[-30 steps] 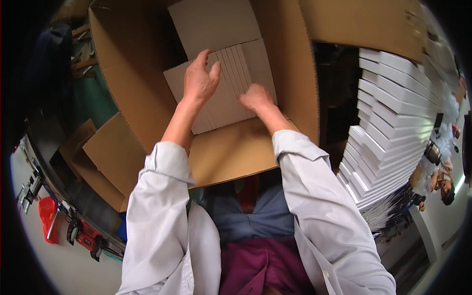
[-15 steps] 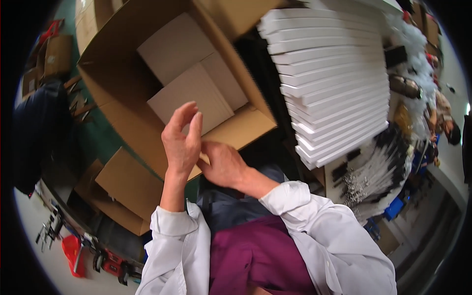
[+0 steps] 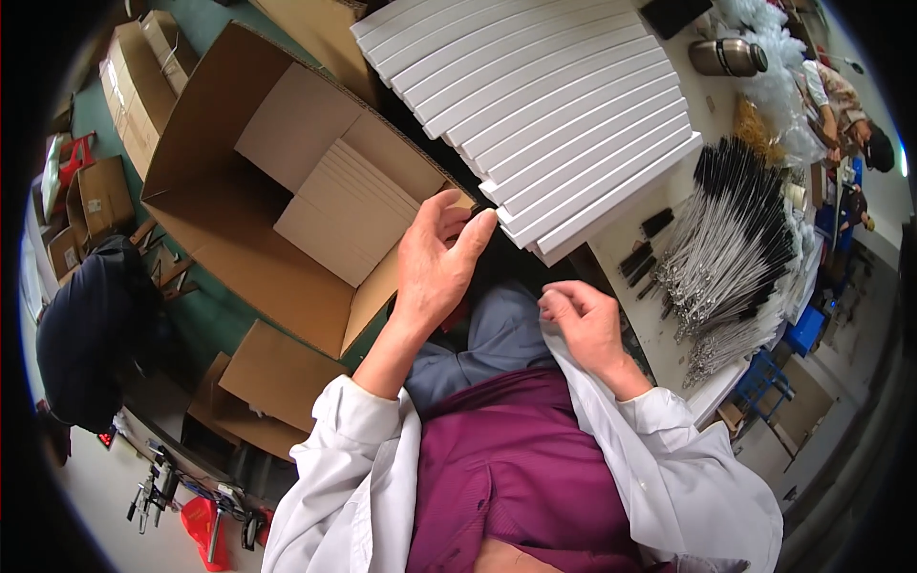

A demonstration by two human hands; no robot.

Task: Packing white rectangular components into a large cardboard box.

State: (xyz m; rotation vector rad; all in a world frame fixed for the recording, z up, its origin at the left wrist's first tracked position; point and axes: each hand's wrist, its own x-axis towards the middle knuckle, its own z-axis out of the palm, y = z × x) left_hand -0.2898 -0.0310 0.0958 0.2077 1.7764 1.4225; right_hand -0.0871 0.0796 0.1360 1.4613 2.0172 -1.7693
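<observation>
My left hand (image 3: 439,256) is raised over the near right corner of a large open cardboard box (image 3: 234,253). Its fingers curve forward with the thumb apart, and nothing shows between them. Several pale flat cartons (image 3: 349,205) lie inside that box, some standing on edge in a row. My right hand (image 3: 590,327) is in front of my lap, its fingers curled in by the edge of my white coat (image 3: 583,377). What they pinch, if anything, is hidden. Beyond both hands, a long stack of white flat boxes (image 3: 554,105) leans toward me on the table.
A heap of thin metal rods with black ends (image 3: 726,244) covers the right of the table (image 3: 635,310). A steel flask (image 3: 728,57) lies behind it. Another open carton (image 3: 272,382) stands at the lower left. A person in dark clothing (image 3: 91,329) bends at the left.
My hands were close together by the cardboard box and are now apart. The right moved right toward the coat edge, the left slightly right. The view has shifted, showing more of the table.
</observation>
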